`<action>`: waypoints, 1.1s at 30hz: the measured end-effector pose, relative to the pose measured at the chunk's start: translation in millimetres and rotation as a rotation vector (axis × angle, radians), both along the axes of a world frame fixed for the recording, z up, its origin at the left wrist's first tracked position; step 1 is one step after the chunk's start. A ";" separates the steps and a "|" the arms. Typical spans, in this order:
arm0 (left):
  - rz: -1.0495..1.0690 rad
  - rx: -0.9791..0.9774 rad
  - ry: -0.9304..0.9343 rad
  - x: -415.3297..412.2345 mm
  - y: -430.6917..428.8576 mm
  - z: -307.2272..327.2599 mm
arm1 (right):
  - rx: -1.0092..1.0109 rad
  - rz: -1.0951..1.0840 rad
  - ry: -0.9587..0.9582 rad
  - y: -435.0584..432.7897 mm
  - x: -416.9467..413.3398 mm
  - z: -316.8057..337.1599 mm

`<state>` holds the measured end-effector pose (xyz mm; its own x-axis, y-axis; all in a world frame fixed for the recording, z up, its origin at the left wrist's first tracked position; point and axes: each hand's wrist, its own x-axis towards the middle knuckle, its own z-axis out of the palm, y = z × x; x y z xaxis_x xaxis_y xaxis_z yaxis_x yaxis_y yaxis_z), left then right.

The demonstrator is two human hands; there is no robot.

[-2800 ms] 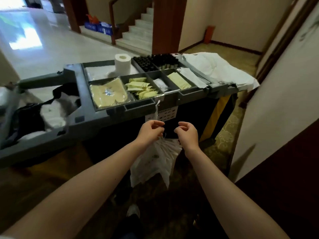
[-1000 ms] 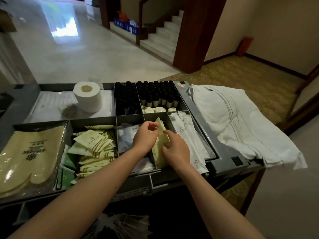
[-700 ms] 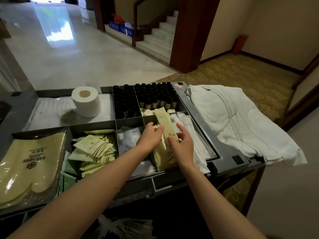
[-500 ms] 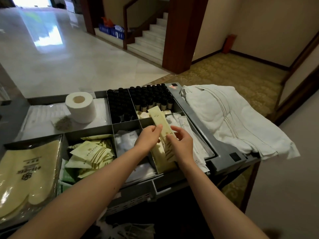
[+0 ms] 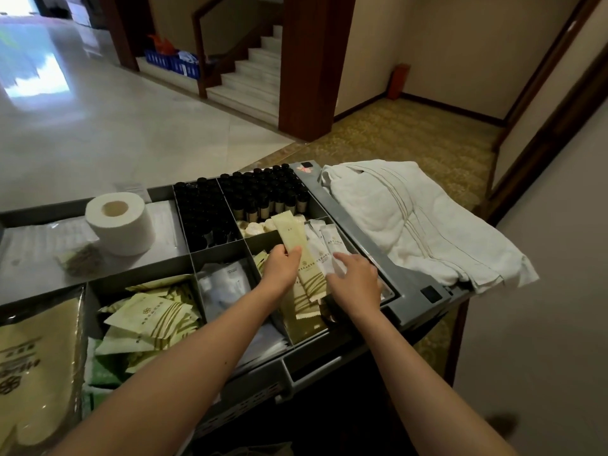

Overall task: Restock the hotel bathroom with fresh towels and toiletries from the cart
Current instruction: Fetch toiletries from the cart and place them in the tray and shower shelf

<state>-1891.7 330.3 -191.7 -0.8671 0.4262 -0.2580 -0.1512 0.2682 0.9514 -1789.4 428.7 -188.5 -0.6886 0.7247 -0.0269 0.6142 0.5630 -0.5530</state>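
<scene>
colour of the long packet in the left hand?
Long packet: pale yellow-green, darker olive stripes near its lower end. Head view.

My left hand [image 5: 283,268]: grips long yellow sachets [image 5: 294,236], slanting above the cart's [image 5: 404,284] near-right compartments.
My right hand [image 5: 357,281]: fingers stretched out, tips on the white sachets [image 5: 330,246] by the right edge.
Towel [image 5: 411,225]: draped over the cart's right end.
Toilet roll [image 5: 120,222]: upright, far-left compartment.
Black-capped bottles [image 5: 260,192]: packed along the far edge.
Square yellow packets [image 5: 151,317]: near edge, left of my arms.
</scene>
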 end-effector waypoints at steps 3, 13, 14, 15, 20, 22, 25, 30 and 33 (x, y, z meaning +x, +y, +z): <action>-0.042 0.000 -0.010 2.7 2.7 -1.7 | 0.108 0.037 -0.114 -3.0 -0.4 -9.3; -0.085 -0.006 -0.060 4.2 3.2 -5.4 | 0.277 0.003 0.075 -3.0 -0.3 -21.6; -0.083 0.003 -0.060 4.3 2.6 -5.7 | 0.251 -0.022 0.141 -3.9 0.9 -21.5; -0.078 0.017 -0.062 4.5 2.2 -6.1 | 0.209 -0.048 0.203 -4.3 2.1 -20.8; -0.051 0.059 -0.082 6.8 1.9 -5.3 | 0.149 -0.014 0.191 -5.1 3.4 -18.8; -0.038 0.076 -0.087 7.3 1.6 -4.7 | 0.155 -0.008 0.163 -4.2 1.9 -16.7; -0.024 0.093 -0.092 7.9 2.3 -2.9 | 0.095 -0.018 0.157 -0.6 -2.3 -13.8; -0.002 0.103 -0.134 4.0 3.5 -2.1 | -0.177 -0.061 0.389 -0.8 -12.5 -0.4; 0.060 0.183 -0.203 -4.0 1.2 5.2 | -0.336 -0.070 0.458 -7.9 -25.8 11.8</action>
